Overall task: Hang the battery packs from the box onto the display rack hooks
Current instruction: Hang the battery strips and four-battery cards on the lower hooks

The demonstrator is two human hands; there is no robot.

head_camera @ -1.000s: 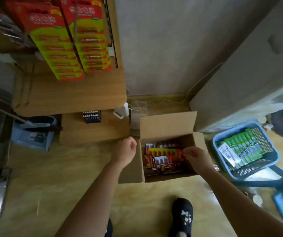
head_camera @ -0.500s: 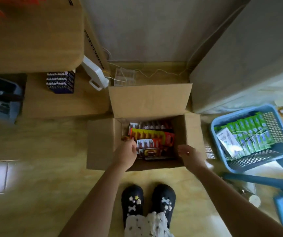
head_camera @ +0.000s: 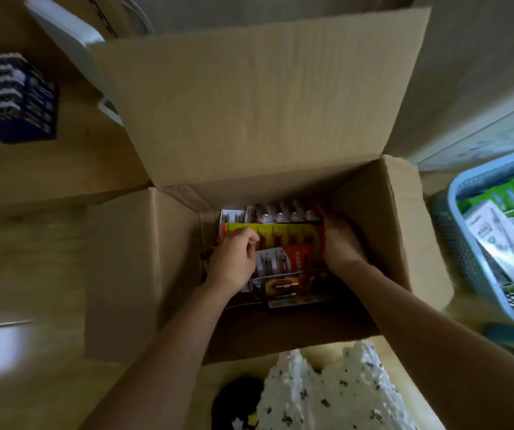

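An open cardboard box (head_camera: 144,274) stands on the floor below me, its far flap upright. Inside lie several blister battery packs (head_camera: 286,240), red and yellow on top, clear-fronted ones behind and below. My left hand (head_camera: 234,262) is inside the box at the packs' left end, fingers curled and pinching the top red-yellow pack. At the packs' right end, next to the box wall, my right hand (head_camera: 339,243) presses against them with fairly straight fingers. The display rack is out of view.
A blue mesh basket (head_camera: 454,243) with green packets sits right of the box. A dark blue tray of batteries (head_camera: 10,97) rests on a wooden base at left, beside a white plastic object (head_camera: 63,35). My spotted white skirt (head_camera: 327,395) and a dark shoe (head_camera: 237,401) are below.
I have bent down close to the box. Both hands moved from the box rim down inside it onto the two ends of the battery packs.
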